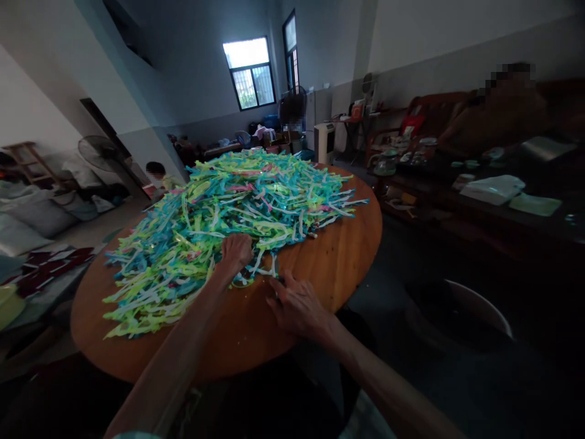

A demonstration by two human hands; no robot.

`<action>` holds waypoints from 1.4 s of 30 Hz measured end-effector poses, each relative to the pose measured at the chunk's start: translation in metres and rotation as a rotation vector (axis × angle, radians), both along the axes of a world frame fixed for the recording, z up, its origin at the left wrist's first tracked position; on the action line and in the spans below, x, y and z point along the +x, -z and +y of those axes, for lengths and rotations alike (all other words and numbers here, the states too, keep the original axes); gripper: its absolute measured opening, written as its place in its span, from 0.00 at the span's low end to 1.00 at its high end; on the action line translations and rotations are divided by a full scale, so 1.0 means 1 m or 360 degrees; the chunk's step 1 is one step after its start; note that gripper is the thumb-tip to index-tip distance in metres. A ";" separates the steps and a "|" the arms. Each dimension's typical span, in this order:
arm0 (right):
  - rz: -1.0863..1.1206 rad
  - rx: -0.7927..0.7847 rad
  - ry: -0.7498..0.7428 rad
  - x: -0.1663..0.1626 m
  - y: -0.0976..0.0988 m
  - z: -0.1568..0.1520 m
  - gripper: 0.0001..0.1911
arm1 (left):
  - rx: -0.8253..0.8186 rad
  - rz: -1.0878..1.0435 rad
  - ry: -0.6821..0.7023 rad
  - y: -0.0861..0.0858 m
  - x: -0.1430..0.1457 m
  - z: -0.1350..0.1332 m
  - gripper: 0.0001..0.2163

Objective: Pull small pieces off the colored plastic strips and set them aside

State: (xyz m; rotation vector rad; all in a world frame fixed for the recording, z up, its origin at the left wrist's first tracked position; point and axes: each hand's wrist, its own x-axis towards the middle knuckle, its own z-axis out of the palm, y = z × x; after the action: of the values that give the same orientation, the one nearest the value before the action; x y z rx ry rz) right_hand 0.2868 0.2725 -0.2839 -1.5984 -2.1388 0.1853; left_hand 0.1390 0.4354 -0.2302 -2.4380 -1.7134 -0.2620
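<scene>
A big heap of thin plastic-looking strips (pixel 256 201) in yellow-green, blue, white and pink covers much of a round wooden table (pixel 338 268). At the heap's near edge, my left hand (pixel 237 250) is closed among the strips; what its fingers hold is hidden. My right hand (pixel 299 302) is low over the bare wood to the right, palm down with its fingers bent and apart. Its fingertips are close to the end of a white strip (pixel 274 263) sticking out of the heap; whether they touch it I cannot tell. A few small loose pieces lie between my hands.
A person (pixel 498 116) sits at the right behind a dark low table (pixel 425 213) with jars and bags. A child (pixel 158 174) is beyond the round table's left side. A round bin (pixel 479 311) stands on the floor at right. Sacks (pixel 41 213) and a fan (pixel 98 152) are left.
</scene>
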 end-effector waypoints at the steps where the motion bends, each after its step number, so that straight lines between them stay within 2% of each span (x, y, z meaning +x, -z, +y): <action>1: 0.0003 0.0016 0.0006 0.000 0.000 -0.001 0.21 | -0.0004 0.0006 0.0004 -0.003 -0.002 -0.002 0.08; 3: 0.0028 0.0060 0.0037 0.001 0.002 -0.002 0.21 | 0.0008 0.0011 0.0011 -0.009 -0.007 -0.013 0.11; 6: 0.0161 0.0120 0.0113 0.004 0.008 -0.005 0.17 | 0.0042 -0.0030 0.0137 -0.010 -0.018 -0.049 0.12; 10: 0.0471 0.0293 0.0095 0.013 0.020 -0.009 0.14 | -0.0142 -0.0036 0.0425 0.011 -0.028 -0.109 0.10; 12: 0.0615 0.0439 0.0069 0.017 0.024 -0.010 0.14 | -0.0221 -0.0037 0.0429 0.024 -0.029 -0.128 0.10; 15: 0.0667 0.0624 0.0032 0.017 0.026 -0.015 0.15 | -0.0132 -0.0227 0.0344 0.034 -0.029 -0.137 0.10; 18: 0.0505 0.0786 -0.0023 0.003 0.025 -0.026 0.15 | -0.0009 -0.0627 0.0304 0.028 -0.026 -0.133 0.11; 20: 0.0310 0.0841 -0.0091 -0.012 0.022 -0.037 0.15 | -0.0093 -0.0867 0.0286 0.021 -0.024 -0.130 0.12; 23: 0.0069 0.0687 -0.0257 -0.034 0.014 -0.057 0.13 | -0.0324 -0.1117 0.0177 0.017 -0.026 -0.130 0.13; 26: 0.0079 0.0421 -0.0414 -0.044 0.002 -0.068 0.19 | -0.0463 -0.1376 -0.0008 0.018 -0.042 -0.134 0.12; 27: 0.0127 0.0350 -0.0373 -0.045 -0.001 -0.067 0.21 | -0.0494 -0.1434 -0.0034 0.018 -0.051 -0.135 0.11; 29: 0.0190 0.0190 -0.0105 -0.046 -0.008 -0.057 0.22 | -0.0515 -0.1426 0.0014 0.019 -0.068 -0.137 0.10; 32: 0.0093 -0.0122 0.0339 -0.050 -0.017 -0.028 0.25 | -0.0389 -0.1137 0.0236 0.019 -0.086 -0.140 0.10; 34: 0.0020 -0.0281 0.0428 -0.055 -0.021 -0.010 0.23 | -0.0283 -0.0938 0.0336 0.022 -0.091 -0.142 0.09; 37: -0.0042 -0.0238 0.0272 -0.058 -0.020 0.004 0.13 | -0.0172 -0.0807 0.0413 0.026 -0.090 -0.145 0.09; 40: -0.0102 -0.0120 0.0020 -0.052 -0.012 0.005 0.14 | -0.0126 -0.0760 0.0461 0.027 -0.086 -0.150 0.10; 42: -0.0013 -0.0095 -0.0084 -0.045 -0.006 0.004 0.12 | -0.0129 -0.0749 0.0468 0.027 -0.085 -0.153 0.11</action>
State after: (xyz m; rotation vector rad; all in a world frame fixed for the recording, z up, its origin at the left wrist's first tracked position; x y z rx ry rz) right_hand 0.2423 0.2766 -0.2775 -1.5792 -2.2023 0.2623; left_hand 0.0537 0.2819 -0.2573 -2.8547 -1.5238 -0.8791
